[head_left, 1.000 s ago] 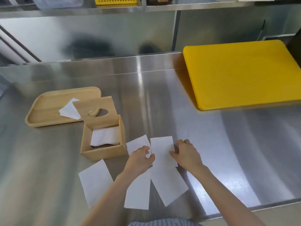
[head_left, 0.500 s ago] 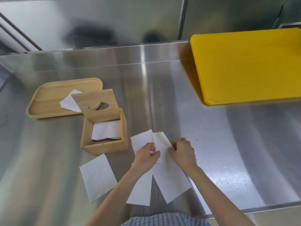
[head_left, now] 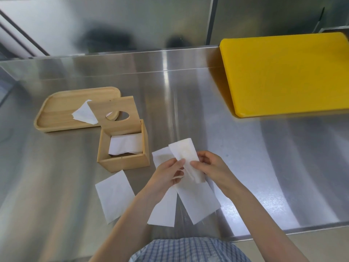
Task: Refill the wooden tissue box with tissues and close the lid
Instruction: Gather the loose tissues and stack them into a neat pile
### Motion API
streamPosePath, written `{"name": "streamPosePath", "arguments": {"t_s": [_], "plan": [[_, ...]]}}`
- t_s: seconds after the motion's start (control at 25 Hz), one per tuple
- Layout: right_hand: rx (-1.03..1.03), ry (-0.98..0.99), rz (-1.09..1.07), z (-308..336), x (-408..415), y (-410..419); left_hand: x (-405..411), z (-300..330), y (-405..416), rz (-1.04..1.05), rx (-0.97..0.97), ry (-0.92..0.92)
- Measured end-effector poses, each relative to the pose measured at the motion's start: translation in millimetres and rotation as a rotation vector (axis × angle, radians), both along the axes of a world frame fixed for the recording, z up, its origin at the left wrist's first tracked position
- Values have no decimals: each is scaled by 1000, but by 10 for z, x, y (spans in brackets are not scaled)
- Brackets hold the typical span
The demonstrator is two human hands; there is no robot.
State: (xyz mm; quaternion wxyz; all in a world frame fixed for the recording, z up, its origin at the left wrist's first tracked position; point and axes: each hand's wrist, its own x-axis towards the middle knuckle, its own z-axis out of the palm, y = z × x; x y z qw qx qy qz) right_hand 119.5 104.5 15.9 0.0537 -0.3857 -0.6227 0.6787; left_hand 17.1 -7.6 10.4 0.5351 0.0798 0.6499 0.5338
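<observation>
The wooden tissue box [head_left: 123, 161] stands open on the steel counter with white tissues [head_left: 125, 143] inside. Its lid [head_left: 115, 115], with an oval slot, leans upright at the box's back edge. To the right of the box, my left hand [head_left: 166, 175] and my right hand [head_left: 211, 164] both pinch one folded white tissue [head_left: 186, 153] lifted off the counter. Three flat tissues lie below: one [head_left: 114, 195] in front of the box, two [head_left: 198, 203] overlapping under my hands.
A wooden tray [head_left: 56, 112] holding a crumpled tissue [head_left: 84, 114] sits behind the box at left. A large yellow cutting board [head_left: 283, 72] lies at the back right. The counter's front edge [head_left: 283, 231] runs near my body.
My hands have folded one tissue lengthwise and lifted it off the counter. The camera has tilted down and moved closer.
</observation>
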Motion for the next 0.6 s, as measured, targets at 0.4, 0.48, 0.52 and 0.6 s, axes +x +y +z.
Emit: {"name": "streamPosePath", "arguments": {"t_s": [0.4,0.48,0.52,0.6], "plan": [[50,-75,53,-30,105,-176,99,-36,-241,106,37,-44],[35,-65,43,-32,132,-172,98,-37,-267,117,44,-36],[16,-51,8,-27,147,-157,92,-37,-279,128,39,-31],[35,-50,-61,-39,172,-100,71,-42,-304,156,17,-25]]}}
